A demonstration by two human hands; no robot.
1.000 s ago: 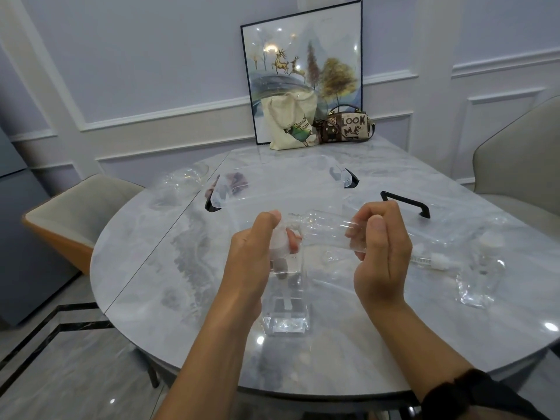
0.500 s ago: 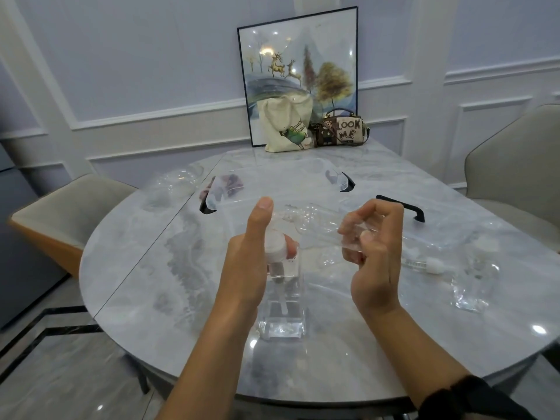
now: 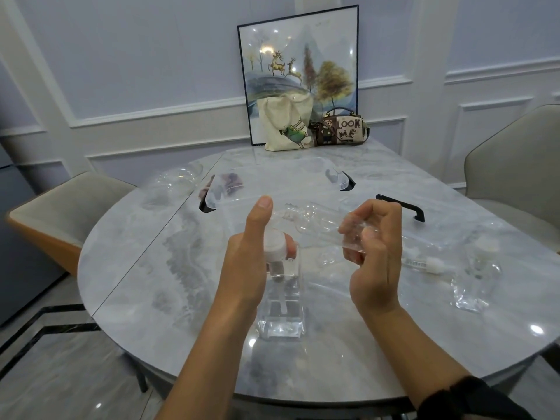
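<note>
Head view: the left hand (image 3: 251, 262) curls its fingers round the white cap (image 3: 274, 244) of a clear square bottle (image 3: 281, 301), thumb stuck straight up. The bottle stands upright, long axis vertical, at the near middle of the marble table (image 3: 136, 268); its base seems to rest there, though glare blurs it. The right hand (image 3: 374, 247) grips a clear round bottle (image 3: 315, 221) lying level, neck pointing left towards that thumb. A handbag (image 3: 344, 130) at the far edge reads "LOOK ME", beside a tote bag (image 3: 285, 125). A loose pump (image 3: 424, 263) lies just right of the right hand.
</note>
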